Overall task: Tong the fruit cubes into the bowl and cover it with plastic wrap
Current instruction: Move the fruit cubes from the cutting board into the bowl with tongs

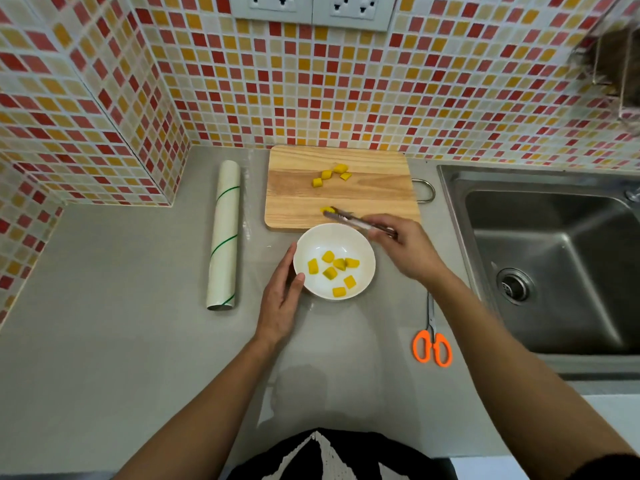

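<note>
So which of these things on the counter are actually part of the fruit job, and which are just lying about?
Part of the job:
- tongs in the right hand
- fruit cubes on the cutting board
- white bowl, steadied by the left hand
- plastic wrap roll

Just lying about:
- orange scissors
- sink
- wall sockets

Fruit cubes: 7 in the bowl [360,247], 4 loose at the far end of the cutting board [298,202], 1 at the tips of the tongs [349,218]; 12 in all. 1 plastic wrap roll [224,233], 1 scissors [432,344], 1 sink [554,265]. 2 hands, 2 wall sockets.
</note>
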